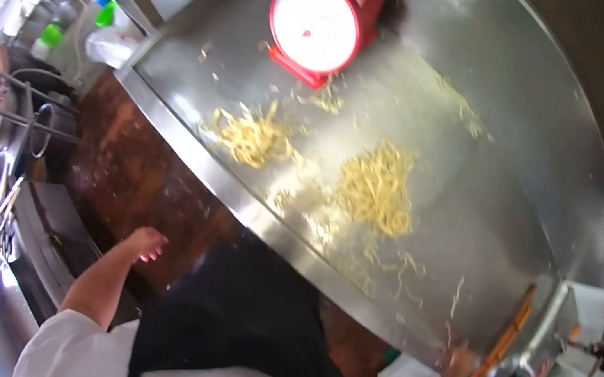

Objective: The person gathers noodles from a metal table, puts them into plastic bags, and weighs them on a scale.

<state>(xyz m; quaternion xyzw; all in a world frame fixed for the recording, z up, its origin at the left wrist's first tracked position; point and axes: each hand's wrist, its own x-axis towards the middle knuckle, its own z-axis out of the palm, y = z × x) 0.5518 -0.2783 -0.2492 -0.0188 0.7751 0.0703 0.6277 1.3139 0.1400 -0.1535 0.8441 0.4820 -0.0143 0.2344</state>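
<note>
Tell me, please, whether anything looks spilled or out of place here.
Yes: stray noodle strands lie scattered across the steel table, outside the two noodle piles and near the red dial scale, like spillage.

the worktop [492,211] is silver-grey, streaked with white glare. near its far edge the scale [371,11] is bright red — its dial [314,26] glaring white. toward the front edge both noodle heaps, the larger [377,188] and the smaller [250,139], are pale yellow. by the right edge the long bar [506,338] is orange-brown. the person's apron [241,321] is plain black, the sleeves [72,350] white — the floor [138,151] a mottled reddish brown.
</note>
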